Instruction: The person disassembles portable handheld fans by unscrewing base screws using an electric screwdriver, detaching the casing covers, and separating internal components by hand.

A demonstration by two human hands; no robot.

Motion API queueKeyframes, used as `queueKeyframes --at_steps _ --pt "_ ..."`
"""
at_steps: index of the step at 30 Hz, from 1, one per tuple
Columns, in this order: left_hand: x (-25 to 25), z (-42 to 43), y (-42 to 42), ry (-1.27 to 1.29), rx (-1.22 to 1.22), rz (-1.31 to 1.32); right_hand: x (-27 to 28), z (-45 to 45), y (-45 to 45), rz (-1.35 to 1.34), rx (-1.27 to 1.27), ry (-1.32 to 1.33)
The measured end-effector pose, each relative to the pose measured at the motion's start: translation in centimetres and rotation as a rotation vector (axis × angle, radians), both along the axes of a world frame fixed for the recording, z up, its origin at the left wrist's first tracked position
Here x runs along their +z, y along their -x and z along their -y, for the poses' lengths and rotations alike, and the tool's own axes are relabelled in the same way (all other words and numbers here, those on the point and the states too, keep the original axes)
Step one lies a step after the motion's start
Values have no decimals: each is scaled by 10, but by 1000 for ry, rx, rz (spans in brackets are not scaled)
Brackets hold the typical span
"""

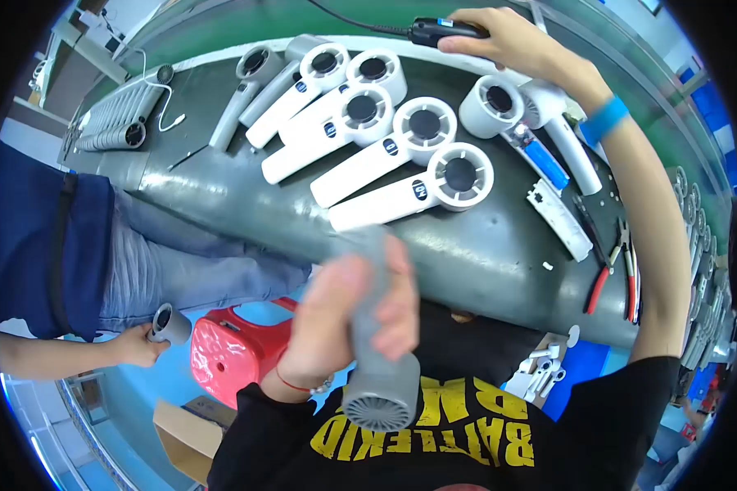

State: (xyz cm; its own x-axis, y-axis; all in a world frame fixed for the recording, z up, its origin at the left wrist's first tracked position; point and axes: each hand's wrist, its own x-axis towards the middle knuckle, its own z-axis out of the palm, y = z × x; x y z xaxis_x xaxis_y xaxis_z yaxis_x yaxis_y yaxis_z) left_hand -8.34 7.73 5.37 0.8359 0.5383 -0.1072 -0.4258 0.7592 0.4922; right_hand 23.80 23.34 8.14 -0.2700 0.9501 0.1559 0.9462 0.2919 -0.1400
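In front of the black printed cloth shirt (610, 409), the left hand (323, 327) has fingers closed around a grey plastic round-headed fan (379, 385), probably light, stiff, slightly slippery, best held by its handle (363, 315), while the right hand's (512, 37) fingers clamp a black corded tool (440, 33).

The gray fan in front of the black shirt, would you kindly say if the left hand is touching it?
Touching: the head view shows the left hand closed around the gray fan, thumb and fingers on opposite sides.
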Motion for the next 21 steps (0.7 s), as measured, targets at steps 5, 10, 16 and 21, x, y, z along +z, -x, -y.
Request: queueKeyframes --at_steps 5,10,16,21 --pt "-2 8 13 -88 28 -110 -50 -45 -5 10 120 16" --pt "-15 5 -3 -103 24 -37 -25 -9 17 129 -118 -76" --pt "-26 6 -41 -182 156 60 66 157 62 -542 26 -58" --pt "-28 9 -94 33 260 414 8 280 45 -718 -21 259"
